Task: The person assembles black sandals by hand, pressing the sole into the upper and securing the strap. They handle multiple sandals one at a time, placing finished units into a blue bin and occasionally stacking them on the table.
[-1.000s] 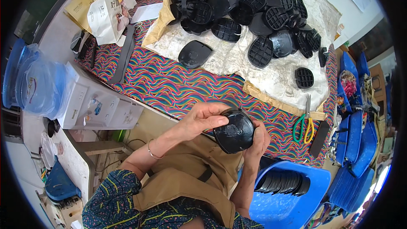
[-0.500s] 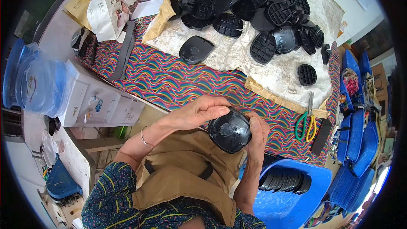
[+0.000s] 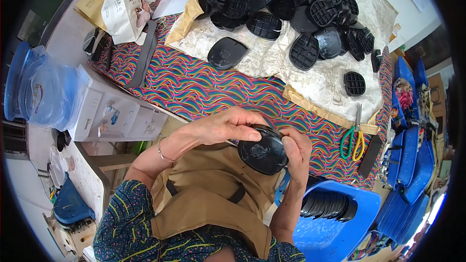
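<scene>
A shiny black rounded pad [image 3: 261, 156] is gripped between my two hands, above the brown apron [image 3: 208, 208] on my lap. My left hand [image 3: 227, 127] pinches its upper left edge, thumb on the face and fingers behind. At the right rim, my right hand [image 3: 297, 149] holds it with the thumb bent against the edge. The pad's smooth face is turned up toward me and has a scuffed mark in the middle. Its underside and some of my fingertips are hidden.
Similar black pads [image 3: 264, 25], many with gridded undersides, are heaped on a dirty white sheet [image 3: 335, 92] across the table. Scissors [image 3: 358, 138] with green and yellow handles lie at right. A blue bin [image 3: 315, 237] holds a row of black pieces. A water dispenser [image 3: 111, 114] stands left.
The pad has tilted between my hands, and more of its upper rim shows. My right hand has shifted slightly right. Both hands keep their hold.
</scene>
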